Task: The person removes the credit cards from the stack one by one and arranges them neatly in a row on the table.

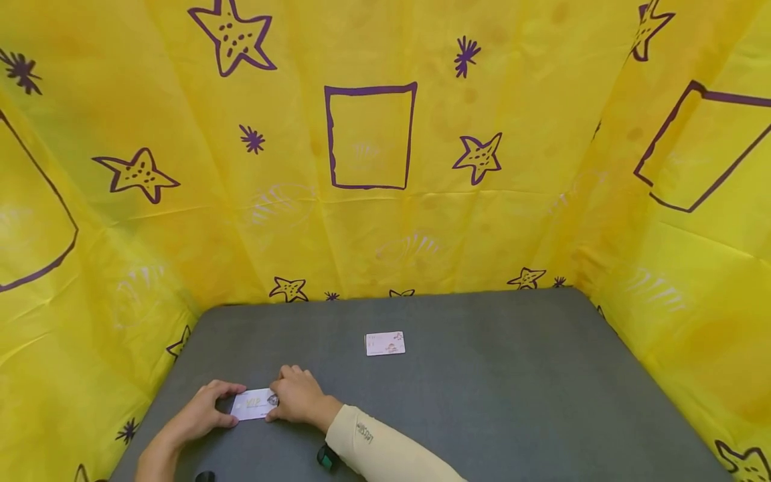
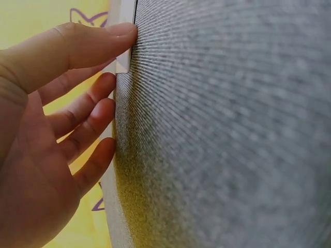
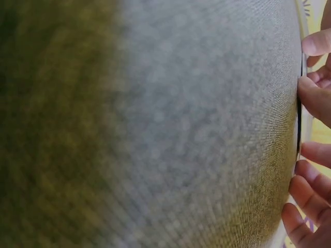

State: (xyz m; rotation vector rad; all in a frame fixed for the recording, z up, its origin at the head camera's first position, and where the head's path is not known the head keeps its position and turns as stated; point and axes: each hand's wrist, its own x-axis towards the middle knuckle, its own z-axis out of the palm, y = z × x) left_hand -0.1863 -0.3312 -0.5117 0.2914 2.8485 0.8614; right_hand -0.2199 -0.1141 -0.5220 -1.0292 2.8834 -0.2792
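A white card with "VIP" lettering (image 1: 249, 404) and a dark round emblem lies near the front left of the grey table, flat or nearly so. My left hand (image 1: 201, 410) holds its left end between thumb and fingers. At the card's right end my right hand (image 1: 300, 396) grips it, the thumb at the near edge and the fingers at the far one. In the left wrist view my thumb (image 2: 98, 44) presses along the edge of the card (image 2: 124, 59). Only fingertips (image 3: 313, 95) and the card's thin edge show in the right wrist view.
A pinkish-white card (image 1: 385, 343) with small printed figures lies farther back, near the table's middle. Dark objects, a small black one (image 1: 205, 476) and a green-black one (image 1: 327, 458), show beside my wrists. Yellow patterned cloth (image 1: 373, 234) walls the grey table (image 1: 512, 388) at back and sides.
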